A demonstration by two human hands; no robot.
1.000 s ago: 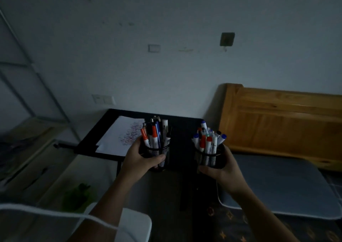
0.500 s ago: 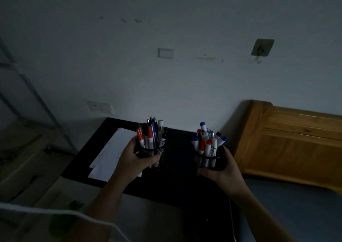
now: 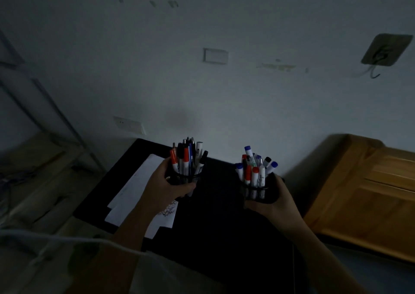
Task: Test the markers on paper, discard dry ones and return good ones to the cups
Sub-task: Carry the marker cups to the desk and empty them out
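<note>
Two black mesh cups full of markers are held above a black table. My left hand grips the left cup, which holds several markers with red, blue and black caps. My right hand grips the right cup, with several white markers with blue, red and black caps standing in it. White sheets of paper lie on the table's left part, under my left forearm, with scribbles showing near the wrist.
A wooden headboard stands right of the table. A metal shelf frame rises at the left. A white wall with an outlet is behind the table. A white cord crosses the lower left. The room is dim.
Both hands have carried the cups forward over the table. The view has closed in on the table and tilted toward the wall.
</note>
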